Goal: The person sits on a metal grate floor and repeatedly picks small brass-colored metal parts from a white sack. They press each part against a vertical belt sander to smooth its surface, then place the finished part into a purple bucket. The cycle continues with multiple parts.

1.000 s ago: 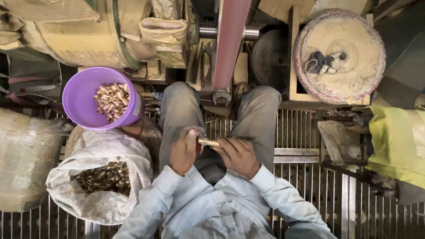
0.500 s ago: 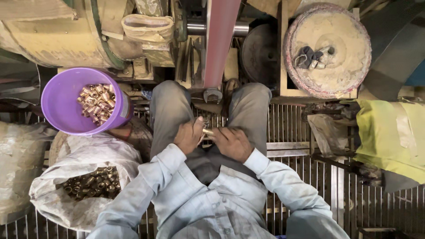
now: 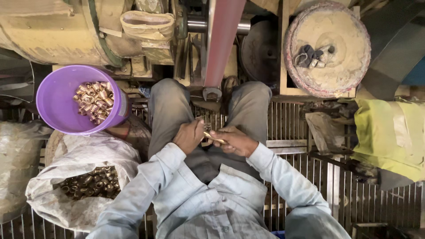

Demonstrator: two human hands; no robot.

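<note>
hands: left hand [image 3: 189, 136] curled closed | right hand [image 3: 233, 140] gripping brass rod [image 3: 213, 137]

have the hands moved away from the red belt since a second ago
Cannot tell: the camera itself shifted. The left hand and right hand remain together over the lap, just below the red belt.

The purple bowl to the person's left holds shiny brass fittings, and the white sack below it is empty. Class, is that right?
Not quite. The head view shows the white sack is not empty: it holds darker brass fittings. The purple bowl does hold shiny brass fittings, on the person's left.
</note>
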